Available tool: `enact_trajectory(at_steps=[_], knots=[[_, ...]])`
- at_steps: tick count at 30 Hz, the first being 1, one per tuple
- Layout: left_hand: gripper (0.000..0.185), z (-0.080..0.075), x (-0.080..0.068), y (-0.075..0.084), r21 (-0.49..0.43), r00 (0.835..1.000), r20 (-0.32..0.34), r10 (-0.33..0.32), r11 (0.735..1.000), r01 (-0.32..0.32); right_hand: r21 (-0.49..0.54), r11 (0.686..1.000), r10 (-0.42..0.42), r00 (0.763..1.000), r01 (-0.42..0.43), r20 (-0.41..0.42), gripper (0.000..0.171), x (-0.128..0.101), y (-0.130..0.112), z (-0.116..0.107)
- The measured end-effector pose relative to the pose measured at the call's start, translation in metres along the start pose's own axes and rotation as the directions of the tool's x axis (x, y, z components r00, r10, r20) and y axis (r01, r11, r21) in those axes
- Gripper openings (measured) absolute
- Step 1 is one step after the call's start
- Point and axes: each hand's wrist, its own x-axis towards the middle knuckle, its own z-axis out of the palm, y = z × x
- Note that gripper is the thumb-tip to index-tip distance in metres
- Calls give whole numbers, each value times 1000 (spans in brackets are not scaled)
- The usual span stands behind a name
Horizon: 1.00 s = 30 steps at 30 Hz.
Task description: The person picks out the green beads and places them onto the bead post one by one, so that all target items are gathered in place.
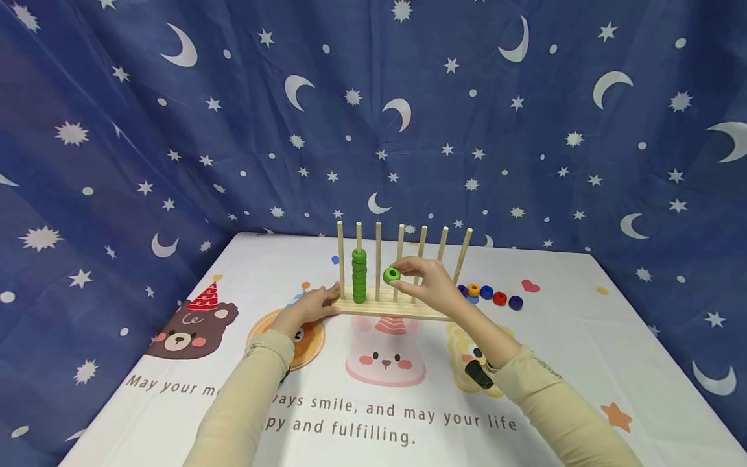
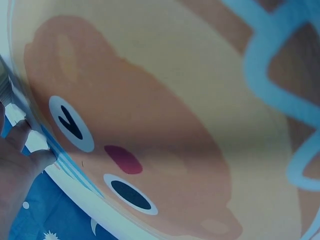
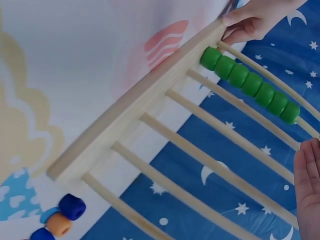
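A wooden rack with several upright pegs stands on the printed tablecloth. A stack of green beads fills the second peg from the left, also seen in the right wrist view as green beads. My right hand pinches one green bead in the air in front of the third and fourth pegs. My left hand grips the left end of the rack's base; the right wrist view shows this left hand at the base's end. Only my right hand's fingers show there.
Several loose beads, blue, orange and red, lie on the cloth right of the rack, also seen as loose beads. A starry blue curtain hangs close behind. The left wrist view shows a printed bear face and my left hand.
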Motion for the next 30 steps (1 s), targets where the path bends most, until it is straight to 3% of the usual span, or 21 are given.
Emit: enact_trajectory(at_steps=[4,6,9,11,12,16,24,30], knots=[[60,3,5,-9,-26,1000,18,-13,1000,14,-31,999,-22,1000,23,20,27,7,-6,1],[62,7,9,-19,-35,1000,-2,16,999,-16,-49,998,-36,999,36,17,28,12,-10,0],[63,5,11,-20,-18,1000,1,13,1000,-13,-63,997,-47,999,48,8,29,19,-16,-3],[60,1,6,-15,-2,1000,-13,18,1000,-18,-71,996,-57,998,57,5,29,24,-20,-5],[59,-4,2,-7,8,1000,11,-16,1000,16,-76,995,-62,998,62,5,29,27,-22,-5],[55,-7,-5,-1,11,1000,-7,-4,1000,4,-98,991,-97,995,95,-9,29,37,-30,-7],[54,-4,-1,-2,11,1000,-2,-4,1000,4,-82,990,-115,992,110,-56,32,62,-41,-12],[56,-1,-1,0,-12,1000,-6,0,1000,0,-77,995,-78,988,69,-130,35,76,-39,-11]])
